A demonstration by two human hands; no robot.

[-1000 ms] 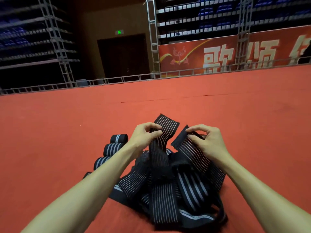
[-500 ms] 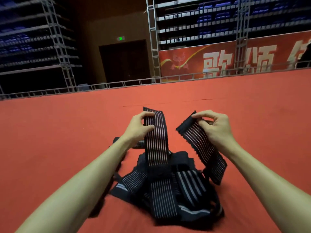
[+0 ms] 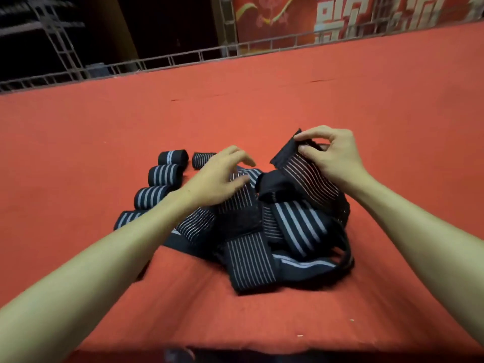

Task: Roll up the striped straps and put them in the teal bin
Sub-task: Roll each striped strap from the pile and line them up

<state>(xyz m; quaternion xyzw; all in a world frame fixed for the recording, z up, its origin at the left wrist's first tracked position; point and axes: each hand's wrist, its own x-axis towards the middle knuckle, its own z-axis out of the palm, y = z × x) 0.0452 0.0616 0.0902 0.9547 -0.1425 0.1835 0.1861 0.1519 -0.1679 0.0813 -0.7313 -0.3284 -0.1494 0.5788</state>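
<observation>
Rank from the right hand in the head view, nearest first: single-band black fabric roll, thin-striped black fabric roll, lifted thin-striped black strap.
1. Lifted thin-striped black strap, pinched by the right hand.
2. Thin-striped black fabric roll, beyond the left hand.
3. Single-band black fabric roll, farther left.

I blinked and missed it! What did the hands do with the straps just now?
The left hand let go and came down, open over the pile. The right hand still pinches its strap end. The rolled straps stayed put.
</observation>
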